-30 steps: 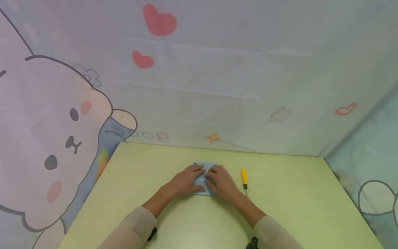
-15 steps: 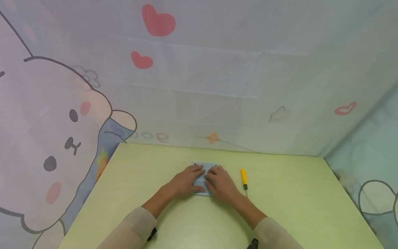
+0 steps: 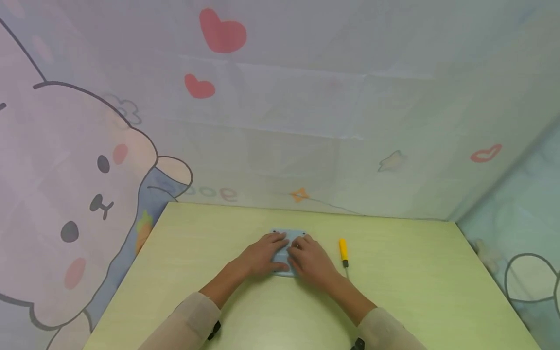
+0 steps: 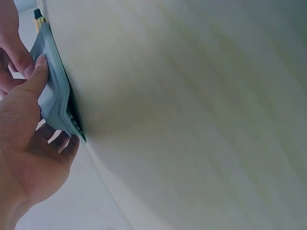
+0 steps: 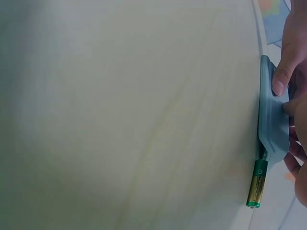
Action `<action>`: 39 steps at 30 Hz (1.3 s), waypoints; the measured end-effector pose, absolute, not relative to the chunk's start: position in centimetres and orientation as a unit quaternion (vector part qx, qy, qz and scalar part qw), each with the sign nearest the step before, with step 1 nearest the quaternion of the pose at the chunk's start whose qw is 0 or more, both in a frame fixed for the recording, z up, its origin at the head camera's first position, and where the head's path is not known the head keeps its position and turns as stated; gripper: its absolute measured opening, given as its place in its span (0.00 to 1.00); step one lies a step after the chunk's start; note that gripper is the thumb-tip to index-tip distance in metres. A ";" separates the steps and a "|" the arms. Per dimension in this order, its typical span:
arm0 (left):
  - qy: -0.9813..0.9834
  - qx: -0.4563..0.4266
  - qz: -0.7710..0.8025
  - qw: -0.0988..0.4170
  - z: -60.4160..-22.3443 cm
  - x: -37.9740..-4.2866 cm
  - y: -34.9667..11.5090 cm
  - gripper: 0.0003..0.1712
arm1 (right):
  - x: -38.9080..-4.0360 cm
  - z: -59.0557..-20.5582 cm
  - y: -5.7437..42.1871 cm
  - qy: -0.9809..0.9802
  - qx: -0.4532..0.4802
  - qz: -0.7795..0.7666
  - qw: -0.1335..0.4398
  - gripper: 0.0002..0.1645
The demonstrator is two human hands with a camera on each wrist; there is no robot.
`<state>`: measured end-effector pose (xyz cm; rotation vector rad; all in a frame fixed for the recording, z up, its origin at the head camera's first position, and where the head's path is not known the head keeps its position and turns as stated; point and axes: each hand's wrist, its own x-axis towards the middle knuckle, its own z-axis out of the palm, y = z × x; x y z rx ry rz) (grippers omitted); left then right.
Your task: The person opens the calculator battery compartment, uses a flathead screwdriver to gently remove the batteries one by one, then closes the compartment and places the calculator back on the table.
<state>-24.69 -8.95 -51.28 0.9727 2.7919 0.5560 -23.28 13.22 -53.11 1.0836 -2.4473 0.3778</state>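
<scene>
A flat light-blue plastic case (image 3: pixel 283 255) with small dark spots at its far corners lies near the middle of the table. My left hand (image 3: pixel 261 253) grips its left side, thumb on the top face and fingers curled at the edge, as the left wrist view shows. On the right side, my right hand (image 3: pixel 311 257) holds the case with bent fingers, its thumb against the top face. A green and gold battery (image 5: pixel 256 184) lies beside the case's right end in the right wrist view; my right hand hides it from the head view.
A screwdriver (image 3: pixel 343 250) with a yellow handle lies to the right of my right hand, its shaft partly behind the forearm. The pale green table (image 3: pixel 428 282) ends at a printed cloth backdrop (image 3: pixel 323 107) at the back.
The fingers of my right hand have shifted slightly on the case, and the right forearm has moved a little toward me. My left hand, the case and the screwdriver keep their places.
</scene>
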 end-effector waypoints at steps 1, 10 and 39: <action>0.926 0.323 0.186 0.067 -51.3 -24.7 -9.0 0.44 | -23.2 -53.2 13.2 -0.884 0.389 0.142 0.215 0.07; 0.927 0.324 0.180 0.058 -51.5 -24.7 -9.1 0.43 | -23.1 -53.9 13.3 -0.897 0.360 0.171 0.192 0.15; 0.930 0.326 0.170 0.025 -51.2 -24.6 -10.2 0.44 | -23.3 -52.4 16.7 -0.921 0.332 0.183 0.093 0.34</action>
